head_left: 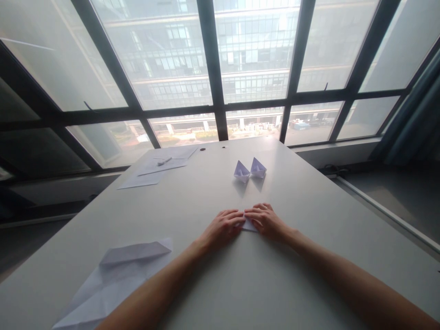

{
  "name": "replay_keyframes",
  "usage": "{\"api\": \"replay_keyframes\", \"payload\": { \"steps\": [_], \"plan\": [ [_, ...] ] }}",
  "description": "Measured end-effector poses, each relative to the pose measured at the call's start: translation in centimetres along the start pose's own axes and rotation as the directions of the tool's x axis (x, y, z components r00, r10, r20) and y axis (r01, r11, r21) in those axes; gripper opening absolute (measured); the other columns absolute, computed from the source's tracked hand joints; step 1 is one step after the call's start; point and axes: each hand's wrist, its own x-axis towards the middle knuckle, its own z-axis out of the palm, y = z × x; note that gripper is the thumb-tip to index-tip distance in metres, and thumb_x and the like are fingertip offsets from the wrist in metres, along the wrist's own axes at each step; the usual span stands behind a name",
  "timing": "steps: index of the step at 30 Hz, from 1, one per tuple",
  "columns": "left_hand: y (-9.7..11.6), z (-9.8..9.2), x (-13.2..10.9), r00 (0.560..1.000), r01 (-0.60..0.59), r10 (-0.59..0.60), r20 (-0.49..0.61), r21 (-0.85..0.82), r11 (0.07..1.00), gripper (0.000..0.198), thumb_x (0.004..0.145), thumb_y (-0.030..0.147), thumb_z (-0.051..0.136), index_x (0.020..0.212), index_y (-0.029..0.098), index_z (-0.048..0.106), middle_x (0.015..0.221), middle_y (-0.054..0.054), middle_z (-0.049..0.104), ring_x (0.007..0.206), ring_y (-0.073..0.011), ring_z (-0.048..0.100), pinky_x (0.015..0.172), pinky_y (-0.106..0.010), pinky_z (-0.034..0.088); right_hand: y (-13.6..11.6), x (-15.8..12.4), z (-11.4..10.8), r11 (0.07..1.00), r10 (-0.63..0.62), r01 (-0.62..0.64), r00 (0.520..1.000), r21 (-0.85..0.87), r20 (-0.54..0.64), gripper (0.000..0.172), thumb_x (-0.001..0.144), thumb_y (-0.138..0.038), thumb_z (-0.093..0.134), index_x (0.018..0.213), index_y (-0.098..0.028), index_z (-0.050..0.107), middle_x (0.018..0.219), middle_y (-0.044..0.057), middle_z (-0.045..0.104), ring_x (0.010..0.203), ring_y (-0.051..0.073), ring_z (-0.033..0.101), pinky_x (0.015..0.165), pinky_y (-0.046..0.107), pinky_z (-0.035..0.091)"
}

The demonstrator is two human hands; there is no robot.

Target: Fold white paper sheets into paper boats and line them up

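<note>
Both hands meet over a small piece of folded white paper [249, 224] on the table. My left hand [225, 225] presses its left side, fingers together and curled over the edge. From the right, my right hand [267, 221] holds the same paper, fingers bent across its top. Most of the paper is hidden under the fingers; a pale triangular part shows between the hands. Just beyond them stand two folded paper boats, a left boat [241, 172] and a right boat [258, 168], side by side and almost touching.
A large creased paper sheet [117, 279] lies at the near left, partly behind my left forearm. Flat sheets [147, 178] with a small white object [164, 161] on top lie at the far left. The white table [292, 284] reaches toward tall windows. A curtain [409, 114] hangs at right.
</note>
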Motion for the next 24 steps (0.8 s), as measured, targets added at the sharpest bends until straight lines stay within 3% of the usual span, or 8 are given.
{"api": "replay_keyframes", "payload": {
  "steps": [9, 15, 20, 24],
  "plan": [
    [0.37, -0.38, 0.07, 0.999, -0.014, 0.013, 0.039, 0.023, 1.0, 0.028, 0.099, 0.019, 0.048, 0.122, 0.025, 0.064, 0.133, -0.005, 0.063, 0.125, -0.023, 0.055, 0.108, -0.041, 0.04, 0.31, -0.09, -0.03, 1.0, -0.013, 0.013, 1.0, -0.009, 0.01, 0.022, 0.096, -0.026, 0.058, 0.114, -0.032, 0.069, 0.12, 0.001, 0.071, 0.111, 0.022, 0.058, 0.1, 0.042, 0.033],
    [0.1, -0.17, -0.12, 0.999, 0.035, -0.034, -0.029, 0.019, 0.999, 0.037, 0.098, 0.021, 0.053, 0.134, 0.025, 0.057, 0.129, -0.006, 0.065, 0.121, -0.0228, 0.057, 0.104, -0.041, 0.043, 0.54, -0.2, 0.18, 1.0, 0.014, -0.014, 1.0, 0.028, 0.011, 0.028, 0.094, -0.031, 0.063, 0.121, -0.034, 0.067, 0.125, 0.002, 0.069, 0.115, 0.024, 0.056, 0.102, 0.045, 0.031],
    [0.21, -0.64, -0.02, 0.992, 0.109, -0.104, -0.072, 0.066, 0.992, 0.018, 0.097, 0.025, 0.055, 0.104, 0.025, 0.072, 0.101, -0.005, 0.069, 0.097, -0.0206, 0.062, 0.09, -0.037, 0.047, 0.52, -0.24, 0.24, 0.999, 0.025, -0.025, 0.999, 0.028, 0.021, 0.024, 0.094, -0.03, 0.062, 0.117, -0.034, 0.069, 0.125, 0.001, 0.069, 0.115, 0.025, 0.056, 0.102, 0.046, 0.031],
    [0.27, -0.67, 0.01, 0.991, 0.128, -0.124, -0.054, 0.062, 0.99, 0.016, 0.095, 0.023, 0.059, 0.097, 0.026, 0.074, 0.091, -0.003, 0.067, 0.088, -0.0189, 0.06, 0.086, -0.034, 0.045, 0.54, -0.21, 0.26, 0.999, 0.028, -0.029, 0.999, 0.038, 0.025, 0.023, 0.094, -0.03, 0.062, 0.116, -0.033, 0.069, 0.126, 0.001, 0.068, 0.115, 0.025, 0.055, 0.102, 0.047, 0.031]
  ]
}}
